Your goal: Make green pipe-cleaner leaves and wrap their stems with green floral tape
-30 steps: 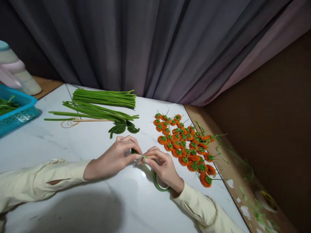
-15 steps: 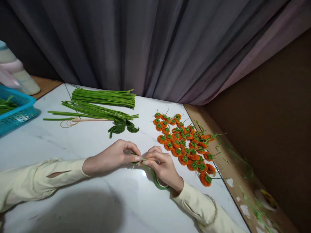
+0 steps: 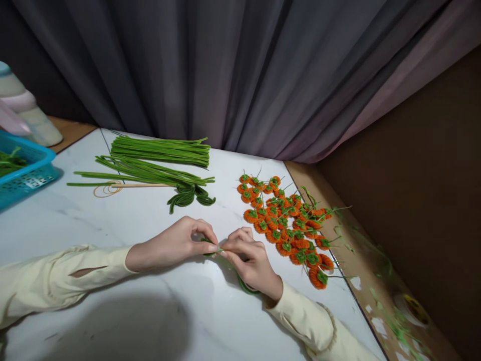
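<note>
My left hand (image 3: 184,238) is closed in a pinch on a small dark green pipe-cleaner piece (image 3: 209,254), mostly hidden by the fingers. My right hand (image 3: 252,260) meets it fingertip to fingertip, thumb and forefinger pressed on a thin light green strip that looks like floral tape. Beneath the right palm, a roll of green tape (image 3: 246,287) shows only in part. Dark green looped pipe-cleaner leaves (image 3: 186,196) lie beyond my left hand. To the right of my right hand sit several orange pipe-cleaner pumpkins (image 3: 283,246) with green tops and wire stems.
Bright green pipe cleaners (image 3: 160,152) lie in bundles at the back, beside a wooden stick (image 3: 145,185) and rubber bands (image 3: 107,189). A blue basket (image 3: 48,158) and a bottle (image 3: 41,125) stand at left. Scraps and a tape roll (image 3: 411,310) lie along the right edge.
My right fingers have shifted slightly and the hand has turned lower over the tape roll, hiding more of it. The left hand barely moves and keeps its pinch.
</note>
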Motion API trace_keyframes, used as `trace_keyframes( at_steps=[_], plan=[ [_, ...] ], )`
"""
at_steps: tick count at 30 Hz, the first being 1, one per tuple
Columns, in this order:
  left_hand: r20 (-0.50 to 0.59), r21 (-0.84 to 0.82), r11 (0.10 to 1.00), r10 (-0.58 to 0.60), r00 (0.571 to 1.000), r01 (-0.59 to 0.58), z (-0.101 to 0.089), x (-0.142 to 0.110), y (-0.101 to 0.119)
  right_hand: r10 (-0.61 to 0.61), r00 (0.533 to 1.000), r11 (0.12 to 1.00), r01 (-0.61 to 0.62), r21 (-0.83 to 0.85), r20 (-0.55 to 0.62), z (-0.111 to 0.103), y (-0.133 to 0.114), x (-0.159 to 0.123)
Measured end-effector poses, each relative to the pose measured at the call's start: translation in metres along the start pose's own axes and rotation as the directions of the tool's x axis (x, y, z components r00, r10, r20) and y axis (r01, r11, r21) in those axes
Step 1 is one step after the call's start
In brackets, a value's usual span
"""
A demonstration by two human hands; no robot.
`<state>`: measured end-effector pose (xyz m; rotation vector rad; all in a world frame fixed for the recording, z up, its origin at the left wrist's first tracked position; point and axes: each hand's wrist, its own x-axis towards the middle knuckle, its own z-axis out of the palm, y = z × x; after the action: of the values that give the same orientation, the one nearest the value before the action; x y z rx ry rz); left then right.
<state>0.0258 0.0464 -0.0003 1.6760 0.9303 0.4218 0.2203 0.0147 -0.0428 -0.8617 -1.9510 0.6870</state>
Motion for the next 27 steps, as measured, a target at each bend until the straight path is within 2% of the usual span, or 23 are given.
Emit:
trace_keyframes(
  at_steps=[4,10,12,14,15,16,17,19,21,23,25,27],
  plan=[
    [0.008,-0.009,1.0,-0.028,1.0,0.028,0.0,0.0,0.002,-0.136,0.991,0.986,0.132,-0.105,-0.023,0.001,0.0,-0.001],
    [0.143,-0.274,0.93,-0.214,0.966,0.247,0.003,0.004,-0.002,-0.314,0.949,0.902,0.301,-0.308,0.008,-0.001,0.0,-0.006],
    [0.124,-0.195,0.955,-0.201,0.972,0.222,0.003,0.004,-0.003,-0.331,0.943,0.882,0.319,-0.347,0.025,-0.002,0.0,-0.007],
    [-0.002,0.087,0.994,-0.062,0.998,0.062,0.004,0.002,-0.003,-0.309,0.951,0.894,0.295,-0.336,0.012,-0.002,0.0,-0.006],
    [-0.062,0.278,0.96,0.063,0.996,-0.043,0.004,0.0,-0.003,-0.284,0.959,0.91,0.267,-0.319,-0.008,-0.002,0.0,-0.005],
    [-0.094,0.465,0.875,0.202,0.975,-0.136,0.005,-0.002,-0.002,-0.25,0.968,0.926,0.23,-0.299,-0.029,-0.002,0.0,-0.004],
    [-0.089,0.621,0.756,0.33,0.94,-0.207,0.006,-0.004,-0.002,-0.211,0.976,0.942,0.189,-0.278,-0.048,-0.002,0.001,-0.003],
    [-0.016,0.81,0.509,0.517,0.856,-0.292,0.008,-0.008,-0.002,-0.134,0.988,0.964,0.112,-0.24,-0.075,-0.002,0.001,-0.002],
    [0.062,0.888,0.316,0.636,0.769,-0.333,0.011,-0.01,-0.003,-0.082,0.994,0.975,0.065,-0.211,-0.074,-0.002,0.001,-0.001],
    [0.123,0.913,0.193,0.71,0.694,-0.359,0.012,-0.01,-0.005,-0.059,0.997,0.978,0.047,-0.202,-0.054,-0.001,0.0,0.0],
    [0.163,0.916,0.132,0.74,0.653,-0.379,0.011,-0.009,-0.007,-0.054,0.998,0.977,0.045,-0.207,-0.035,-0.001,0.0,0.0],
    [0.18,0.909,0.123,0.747,0.64,-0.398,0.01,-0.008,-0.009,-0.065,0.998,0.974,0.059,-0.218,-0.019,-0.001,-0.001,-0.001]
  ],
)
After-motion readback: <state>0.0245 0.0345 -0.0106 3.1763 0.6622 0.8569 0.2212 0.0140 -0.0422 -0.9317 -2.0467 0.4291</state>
